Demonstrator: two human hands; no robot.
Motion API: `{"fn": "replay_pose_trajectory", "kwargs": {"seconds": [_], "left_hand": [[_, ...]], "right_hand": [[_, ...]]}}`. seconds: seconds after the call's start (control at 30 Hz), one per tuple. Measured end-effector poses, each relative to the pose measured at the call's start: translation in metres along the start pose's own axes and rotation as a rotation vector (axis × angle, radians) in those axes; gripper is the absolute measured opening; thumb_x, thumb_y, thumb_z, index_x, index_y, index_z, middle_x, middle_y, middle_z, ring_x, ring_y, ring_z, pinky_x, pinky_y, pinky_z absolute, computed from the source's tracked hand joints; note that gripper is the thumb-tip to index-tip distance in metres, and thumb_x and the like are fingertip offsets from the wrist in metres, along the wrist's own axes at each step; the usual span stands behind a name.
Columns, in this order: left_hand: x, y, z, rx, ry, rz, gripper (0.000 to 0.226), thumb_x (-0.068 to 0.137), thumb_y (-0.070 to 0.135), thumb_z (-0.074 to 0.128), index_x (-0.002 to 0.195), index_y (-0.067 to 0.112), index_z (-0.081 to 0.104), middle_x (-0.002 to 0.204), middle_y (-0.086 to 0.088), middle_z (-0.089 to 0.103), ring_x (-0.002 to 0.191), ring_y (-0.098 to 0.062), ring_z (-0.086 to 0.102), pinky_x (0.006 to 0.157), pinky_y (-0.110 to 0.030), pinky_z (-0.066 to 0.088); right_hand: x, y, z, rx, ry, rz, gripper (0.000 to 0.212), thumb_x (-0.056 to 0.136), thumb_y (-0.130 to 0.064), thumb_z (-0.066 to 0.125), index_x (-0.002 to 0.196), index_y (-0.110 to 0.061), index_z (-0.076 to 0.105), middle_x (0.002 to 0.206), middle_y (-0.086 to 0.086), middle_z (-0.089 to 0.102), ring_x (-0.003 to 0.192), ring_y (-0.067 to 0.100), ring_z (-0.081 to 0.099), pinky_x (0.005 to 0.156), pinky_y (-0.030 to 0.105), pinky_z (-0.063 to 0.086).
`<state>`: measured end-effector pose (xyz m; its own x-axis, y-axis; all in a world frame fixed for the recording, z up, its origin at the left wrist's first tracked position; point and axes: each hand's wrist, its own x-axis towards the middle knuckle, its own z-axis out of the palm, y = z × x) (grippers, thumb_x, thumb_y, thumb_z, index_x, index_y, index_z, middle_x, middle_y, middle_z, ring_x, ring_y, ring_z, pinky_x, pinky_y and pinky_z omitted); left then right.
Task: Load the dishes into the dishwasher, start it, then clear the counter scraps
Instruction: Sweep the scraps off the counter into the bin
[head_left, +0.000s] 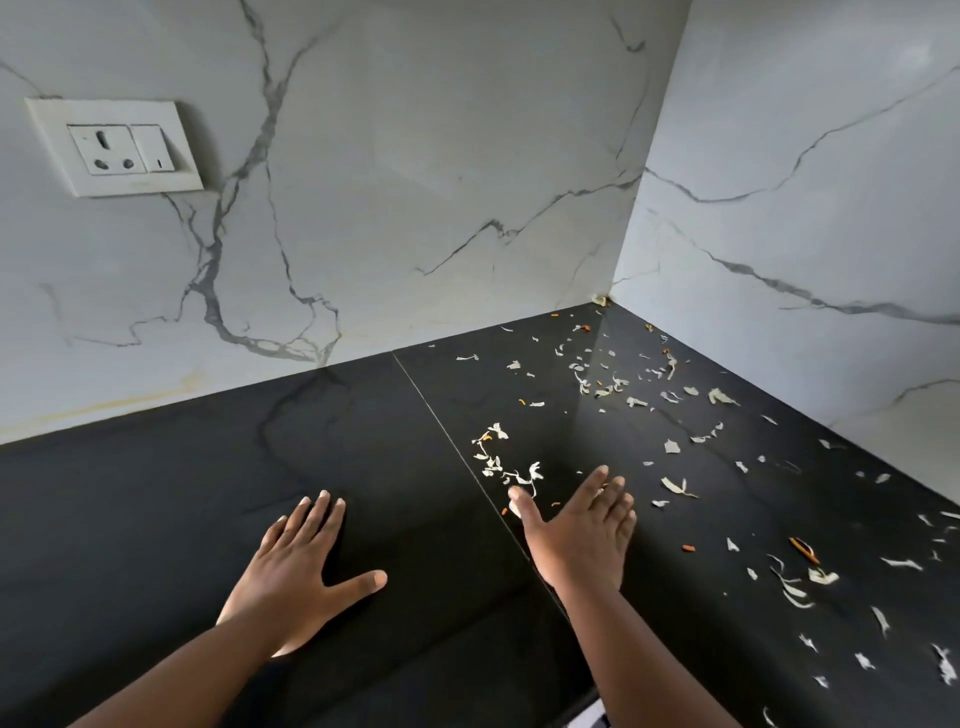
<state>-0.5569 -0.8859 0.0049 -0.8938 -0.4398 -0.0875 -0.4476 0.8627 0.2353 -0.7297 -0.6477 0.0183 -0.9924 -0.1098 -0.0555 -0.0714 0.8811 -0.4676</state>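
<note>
While both hands lie flat and nothing is grasped, the left hand (301, 566) is pressed palm-down on bare black surface (156, 519) and the right hand (582, 530) is set with straight fingers at the near edge of the scraps (613, 384), a small cluster just beyond its thumb. Most of the pale peelings and orange bits are spread beyond and to the right of that released grip, up to the marble corner. Judged from this, a flat sweep could scatter light flakes off the surface edge or leave bits lodged in the slab seam (441, 415).
</note>
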Motion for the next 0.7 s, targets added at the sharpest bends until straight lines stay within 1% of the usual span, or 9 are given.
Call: {"fn": "replay_pose_trajectory", "kwargs": {"seconds": [0.07,0.1,0.17,0.27,0.33,0.43,0.53,0.6,0.7], "left_hand": [[-0.001,0.001,-0.003,-0.01,-0.009,-0.008,0.113,0.062,0.095,0.019,0.151,0.031,-0.008,0.154,0.016,-0.02,0.141,-0.002,-0.023,0.119,-0.029,-0.009],[-0.001,0.002,-0.004,-0.013,-0.009,-0.011,0.113,0.062,0.094,0.02,0.151,0.031,-0.007,0.154,0.016,-0.02,0.141,-0.002,-0.023,0.118,-0.028,-0.009],[-0.002,0.004,-0.004,-0.014,-0.016,-0.015,0.111,0.063,0.094,0.02,0.15,0.031,-0.009,0.154,0.016,-0.02,0.141,-0.002,-0.023,0.118,-0.028,-0.01],[-0.002,0.003,-0.005,0.015,-0.03,-0.017,0.109,0.065,0.093,0.02,0.149,0.032,-0.011,0.154,0.016,-0.021,0.141,-0.002,-0.024,0.118,-0.027,-0.01],[-0.002,0.003,-0.004,0.028,-0.038,-0.019,0.108,0.065,0.093,0.02,0.149,0.032,-0.013,0.153,0.016,-0.021,0.14,-0.002,-0.024,0.117,-0.026,-0.011],[-0.001,0.003,-0.002,0.025,-0.04,-0.012,0.11,0.062,0.095,0.016,0.147,0.033,-0.015,0.154,0.015,-0.021,0.14,-0.001,-0.025,0.117,-0.026,-0.011],[-0.002,0.006,-0.004,0.062,-0.051,-0.026,0.118,0.053,0.1,0.002,0.145,0.03,-0.021,0.154,0.013,-0.024,0.14,-0.004,-0.026,0.117,-0.028,-0.011],[0.001,0.018,-0.002,0.073,-0.05,-0.093,0.124,0.051,0.099,-0.002,0.149,0.025,-0.017,0.157,0.009,-0.021,0.143,-0.009,-0.024,0.119,-0.032,-0.01],[0.018,0.059,0.001,0.038,-0.02,-0.282,0.124,0.061,0.094,0.004,0.153,0.012,-0.007,0.161,-0.006,-0.012,0.147,-0.025,-0.015,0.12,-0.04,-0.005]], "right_hand": [[-0.001,0.011,-0.008,0.173,0.071,-0.032,0.114,0.076,-0.085,0.029,0.152,-0.008,-0.008,0.16,0.016,-0.005,0.148,0.027,-0.003,0.121,0.038,0.0],[-0.001,0.023,-0.012,0.177,0.104,-0.064,0.114,0.074,-0.085,0.029,0.152,-0.008,-0.005,0.161,0.014,-0.001,0.149,0.025,-0.001,0.12,0.036,0.002],[0.0,0.054,-0.023,-0.012,0.074,-0.152,0.12,0.069,-0.09,0.022,0.153,-0.009,-0.004,0.161,0.01,-0.001,0.148,0.024,-0.005,0.119,0.035,-0.001],[0.001,0.097,-0.039,-0.28,-0.094,-0.194,0.125,0.063,-0.096,0.011,0.153,-0.011,-0.01,0.161,0.007,-0.011,0.148,0.022,-0.013,0.118,0.036,-0.007],[0.001,0.108,-0.044,-0.345,-0.124,-0.208,0.12,0.066,-0.093,0.003,0.152,-0.011,-0.011,0.161,0.005,-0.014,0.147,0.021,-0.014,0.119,0.038,-0.007],[0.004,0.109,-0.043,-0.358,-0.11,-0.221,0.107,0.074,-0.083,-0.003,0.152,-0.01,-0.01,0.161,0.005,-0.012,0.147,0.02,-0.014,0.12,0.039,-0.006],[0.004,0.109,-0.043,-0.374,-0.118,-0.23,0.101,0.074,-0.076,-0.011,0.151,-0.01,-0.011,0.161,0.006,-0.012,0.147,0.021,-0.014,0.12,0.039,-0.005],[0.006,0.11,-0.043,-0.375,-0.114,-0.232,0.102,0.072,-0.074,-0.013,0.151,-0.01,-0.01,0.161,0.006,-0.013,0.147,0.021,-0.014,0.12,0.039,-0.006],[0.009,0.111,-0.044,-0.385,-0.1,-0.238,0.101,0.073,-0.074,-0.013,0.151,-0.011,-0.011,0.16,0.004,-0.013,0.147,0.021,-0.014,0.119,0.038,-0.007]]}}
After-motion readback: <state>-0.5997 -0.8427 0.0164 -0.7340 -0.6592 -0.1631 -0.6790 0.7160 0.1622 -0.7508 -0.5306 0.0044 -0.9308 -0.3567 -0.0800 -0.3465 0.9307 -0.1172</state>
